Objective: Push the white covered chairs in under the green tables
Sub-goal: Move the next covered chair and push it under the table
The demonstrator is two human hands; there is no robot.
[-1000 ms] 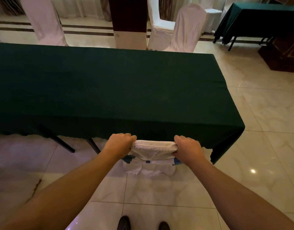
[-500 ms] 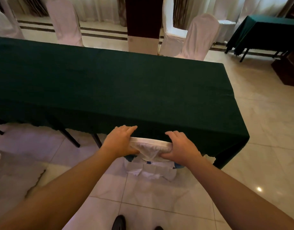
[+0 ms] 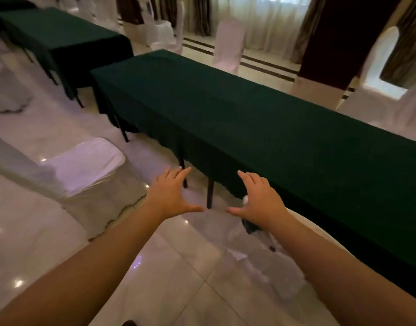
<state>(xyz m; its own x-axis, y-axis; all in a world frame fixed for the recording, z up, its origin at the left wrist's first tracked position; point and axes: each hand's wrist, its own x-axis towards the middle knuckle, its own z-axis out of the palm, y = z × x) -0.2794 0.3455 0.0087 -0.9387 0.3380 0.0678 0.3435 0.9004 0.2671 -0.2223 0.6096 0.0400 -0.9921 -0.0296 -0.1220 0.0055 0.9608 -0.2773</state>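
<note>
both bare forearms reach forward from the bottom of the view over a glossy pale tiled floor (image 3: 183, 274) dotted with small light reflections. the left hand (image 3: 172, 194) hangs palm down in the air with its fingers (image 3: 178, 173) spread and its thumb stretched toward the middle, holding nothing. the right hand (image 3: 258, 198) mirrors it, palm down, fingers spread wide, thumb pointing back toward the left one, also empty; the two thumbs are near each other but apart.

under the right forearm, part of a white covered chair (image 3: 268, 260) shows, its loose cover hanging to the floor right at the edge of the long green table (image 3: 261, 118); how far it sits under the cloth cannot be told, as the arm and the blur hide it. dark table legs (image 3: 209, 194) stand just beyond the hands.

to the left, a second white covered chair (image 3: 84, 168) stands out on the floor, apart from the table's near edge, its seat facing the table and its back toward the lower left.

farther off, another green table (image 3: 61, 36) stands past the long table's left end. beyond both, more covered chairs (image 3: 229, 45) stand near sheer curtains (image 3: 268, 22), with a dark pillar (image 3: 338, 41) at the upper right.
</note>
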